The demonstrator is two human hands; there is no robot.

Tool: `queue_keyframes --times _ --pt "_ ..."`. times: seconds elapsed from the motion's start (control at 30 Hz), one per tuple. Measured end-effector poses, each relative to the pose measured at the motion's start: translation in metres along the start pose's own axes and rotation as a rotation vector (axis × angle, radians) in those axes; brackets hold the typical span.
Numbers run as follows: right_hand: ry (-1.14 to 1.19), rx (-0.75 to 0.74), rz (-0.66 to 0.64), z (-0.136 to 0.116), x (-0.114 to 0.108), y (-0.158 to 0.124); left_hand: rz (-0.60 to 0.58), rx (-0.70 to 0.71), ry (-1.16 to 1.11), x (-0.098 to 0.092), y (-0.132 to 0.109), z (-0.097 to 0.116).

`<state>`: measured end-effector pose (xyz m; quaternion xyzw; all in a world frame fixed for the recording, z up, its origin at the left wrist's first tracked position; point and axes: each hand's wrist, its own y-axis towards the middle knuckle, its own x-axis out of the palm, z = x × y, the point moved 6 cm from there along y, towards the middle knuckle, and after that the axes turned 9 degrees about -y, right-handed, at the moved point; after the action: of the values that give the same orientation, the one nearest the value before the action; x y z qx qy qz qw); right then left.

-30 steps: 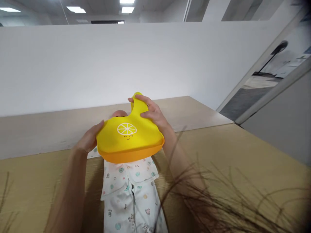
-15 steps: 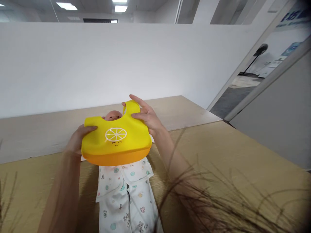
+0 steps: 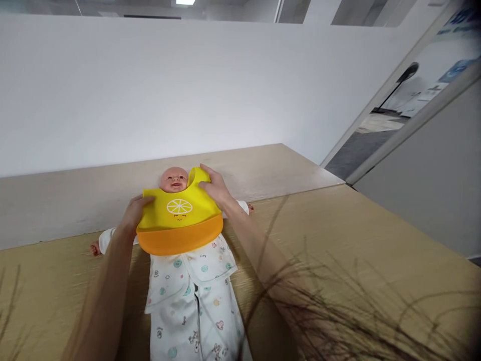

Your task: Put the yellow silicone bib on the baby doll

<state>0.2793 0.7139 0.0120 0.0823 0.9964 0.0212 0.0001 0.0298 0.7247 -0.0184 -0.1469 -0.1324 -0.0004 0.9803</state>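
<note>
A yellow bib (image 3: 171,208) with an orange pocket and a white citrus print spreads over the chest of a baby doll (image 3: 174,178). The doll lies face up in a white printed outfit (image 3: 199,301), its arms out to both sides. At the bib's upper left corner, my left hand (image 3: 134,210) pinches the edge. My right hand (image 3: 217,187) grips the upper right side near the curved neck strap. The fingertips behind the bib are partly hidden.
The doll lies on a wooden table (image 3: 319,240) with a paler strip (image 3: 56,200) along its back. A white wall (image 3: 150,90) rises behind. A doorway with a black-headed stand stands at the right. Dark hair strands cross the lower right.
Both hands have brought the bib lower and closer to the doll's chest. The doll's whole face and both its hands now show.
</note>
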Motion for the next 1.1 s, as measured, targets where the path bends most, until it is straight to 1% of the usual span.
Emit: queue_keyframes --times 0.1,0.2,0.27,0.3,0.37,0.4,0.47,0.53,0.63,0.7,0.8,0.87,0.93,1.0,1.1 --pt "0.115 0.048 -0.042 0.002 -0.002 0.003 0.024 0.03 0.031 -0.003 0.0 0.001" --pt "0.245 0.078 -0.169 0.005 -0.002 0.004 -0.024 -0.005 -0.06 -0.001 0.002 -0.003" --pt "0.289 0.067 -0.265 0.005 -0.001 0.003 -0.04 -0.045 -0.129 -0.001 0.004 -0.007" --pt "0.293 0.062 -0.312 0.005 0.0 0.002 -0.03 -0.08 -0.136 -0.002 0.005 -0.009" --pt "0.269 0.055 -0.38 0.006 0.002 0.001 -0.006 -0.167 -0.094 -0.004 0.005 -0.014" --pt "0.241 0.051 -0.392 0.006 0.003 0.001 0.0 -0.19 -0.081 -0.005 0.006 -0.015" --pt "0.183 -0.011 -0.346 0.003 0.002 0.003 0.003 -0.159 -0.085 -0.006 0.008 -0.013" --pt "0.137 -0.1 -0.223 -0.002 -0.003 0.007 0.01 -0.137 -0.091 -0.007 0.01 -0.012" --pt "0.043 -0.179 -0.055 -0.003 -0.009 0.011 0.005 -0.173 -0.098 -0.006 0.011 -0.016" --pt "-0.024 -0.225 -0.001 0.001 -0.008 0.015 -0.007 -0.166 -0.102 -0.004 0.01 -0.017" --pt "-0.091 -0.271 0.042 0.013 -0.005 0.021 0.016 -0.067 -0.084 -0.003 0.009 -0.013" --pt "-0.141 -0.219 0.046 0.025 -0.002 0.024 0.072 -0.033 -0.057 -0.003 0.007 -0.012" --pt "-0.182 -0.117 0.053 0.037 -0.001 0.024 0.109 -0.054 -0.042 -0.002 0.005 -0.014" --pt "-0.188 -0.025 0.064 0.043 -0.001 0.022 0.117 -0.073 -0.041 0.0 0.004 -0.016" --pt "-0.142 0.059 0.044 0.045 0.0 0.018 0.104 -0.04 -0.046 0.0 0.007 -0.017"
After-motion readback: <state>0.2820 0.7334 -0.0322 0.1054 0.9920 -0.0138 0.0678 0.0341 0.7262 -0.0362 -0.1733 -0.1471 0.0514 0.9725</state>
